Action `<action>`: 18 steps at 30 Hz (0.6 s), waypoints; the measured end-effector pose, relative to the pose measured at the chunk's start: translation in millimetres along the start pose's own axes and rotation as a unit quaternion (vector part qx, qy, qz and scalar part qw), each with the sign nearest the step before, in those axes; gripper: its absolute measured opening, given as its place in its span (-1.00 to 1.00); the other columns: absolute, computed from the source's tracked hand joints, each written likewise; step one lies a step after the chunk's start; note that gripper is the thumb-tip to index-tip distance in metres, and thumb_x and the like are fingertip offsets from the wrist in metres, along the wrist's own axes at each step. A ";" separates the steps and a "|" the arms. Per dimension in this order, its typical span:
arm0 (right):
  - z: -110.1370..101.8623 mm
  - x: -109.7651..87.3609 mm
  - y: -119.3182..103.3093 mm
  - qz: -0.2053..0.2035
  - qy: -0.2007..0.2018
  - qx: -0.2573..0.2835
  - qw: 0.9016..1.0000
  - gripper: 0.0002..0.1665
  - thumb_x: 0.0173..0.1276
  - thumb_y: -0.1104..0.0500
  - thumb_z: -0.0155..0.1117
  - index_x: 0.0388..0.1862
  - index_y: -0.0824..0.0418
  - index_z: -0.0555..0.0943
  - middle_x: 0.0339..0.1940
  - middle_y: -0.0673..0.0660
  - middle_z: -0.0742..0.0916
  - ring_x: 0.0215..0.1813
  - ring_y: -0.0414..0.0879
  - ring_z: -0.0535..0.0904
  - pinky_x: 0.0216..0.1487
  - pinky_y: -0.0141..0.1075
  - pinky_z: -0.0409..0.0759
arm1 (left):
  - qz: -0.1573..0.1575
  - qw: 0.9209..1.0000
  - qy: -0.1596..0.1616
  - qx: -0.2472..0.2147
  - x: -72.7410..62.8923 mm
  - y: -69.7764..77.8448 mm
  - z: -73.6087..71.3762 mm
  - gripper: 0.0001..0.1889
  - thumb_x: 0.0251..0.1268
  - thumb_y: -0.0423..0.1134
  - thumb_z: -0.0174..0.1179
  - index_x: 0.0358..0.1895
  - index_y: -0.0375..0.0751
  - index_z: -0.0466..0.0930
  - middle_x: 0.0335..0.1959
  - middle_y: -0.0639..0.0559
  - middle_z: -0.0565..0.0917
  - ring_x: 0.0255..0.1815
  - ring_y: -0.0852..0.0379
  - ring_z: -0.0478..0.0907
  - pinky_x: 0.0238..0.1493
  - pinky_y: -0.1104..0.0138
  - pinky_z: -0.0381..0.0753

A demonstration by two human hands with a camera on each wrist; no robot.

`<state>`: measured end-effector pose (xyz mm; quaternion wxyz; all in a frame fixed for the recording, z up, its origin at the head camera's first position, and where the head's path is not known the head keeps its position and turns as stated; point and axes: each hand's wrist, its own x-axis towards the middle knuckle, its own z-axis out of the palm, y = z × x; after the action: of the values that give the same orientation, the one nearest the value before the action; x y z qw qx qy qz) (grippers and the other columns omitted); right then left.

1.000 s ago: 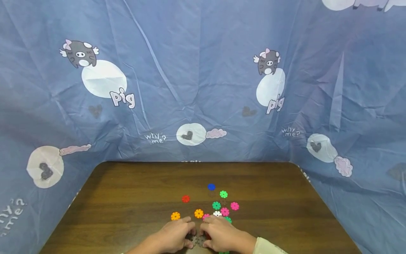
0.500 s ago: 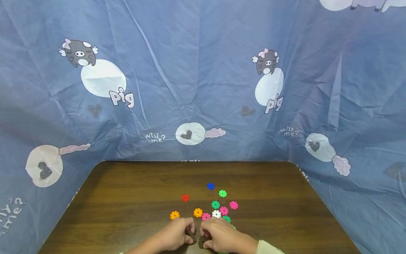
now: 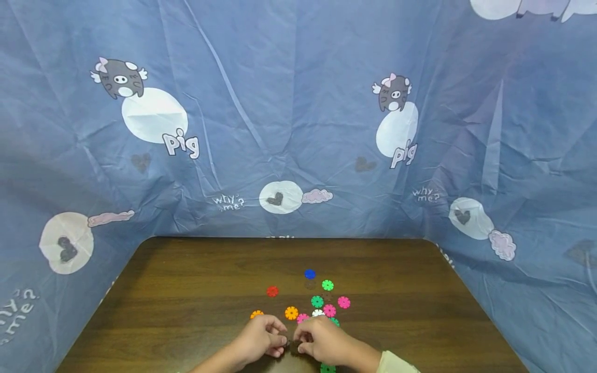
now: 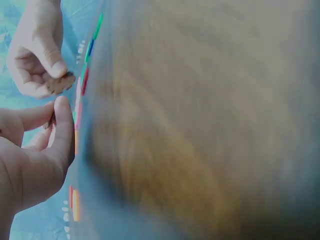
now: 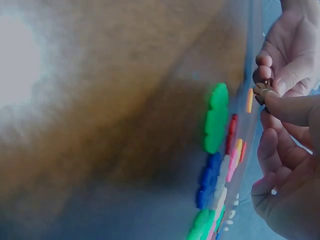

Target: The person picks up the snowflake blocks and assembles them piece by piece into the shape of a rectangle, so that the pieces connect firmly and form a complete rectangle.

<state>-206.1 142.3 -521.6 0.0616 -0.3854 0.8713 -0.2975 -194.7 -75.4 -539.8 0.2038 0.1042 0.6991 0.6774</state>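
A person's two bare hands meet above the near part of a dark wood-grain desk [image 3: 186,290]. The left hand [image 3: 261,339] pinches one brown notched disc [image 4: 49,121] between thumb and forefinger. The right hand [image 3: 324,339], fingers curled, grips a second brown notched disc [image 4: 61,84] close by. Beyond them, flat on the desk, lie loose notched discs, including an orange disc [image 3: 291,313], a red disc [image 3: 272,291] and a blue disc [image 3: 310,273]. A blue pig-print cloth [image 3: 289,114] hangs behind.

Brown notched disc [image 4: 50,121], mostly hidden, pinched in left fingers [image 4: 64,117]; second brown disc [image 4: 61,85], notch-edged, pinched nearby in right fingers [image 4: 56,66].
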 end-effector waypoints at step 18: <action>-26.4 6.8 14.7 0.052 0.059 0.068 0.995 -0.83 0.41 0.31 0.31 -0.25 0.01 0.64 -0.20 -0.18 0.68 -0.11 -0.30 0.59 -0.08 -0.34 0.61 | -0.070 0.990 0.040 -0.120 -3.5 7.6 13.3 -0.87 0.31 -0.45 0.25 -0.16 -0.42 0.52 -0.41 -0.13 0.73 -0.44 0.09 0.73 -0.36 0.32 0.75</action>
<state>-229.1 157.7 -507.6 0.0516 -0.3163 0.8701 -0.3744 -187.0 -64.4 -531.8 0.2333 0.0025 0.6261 0.7440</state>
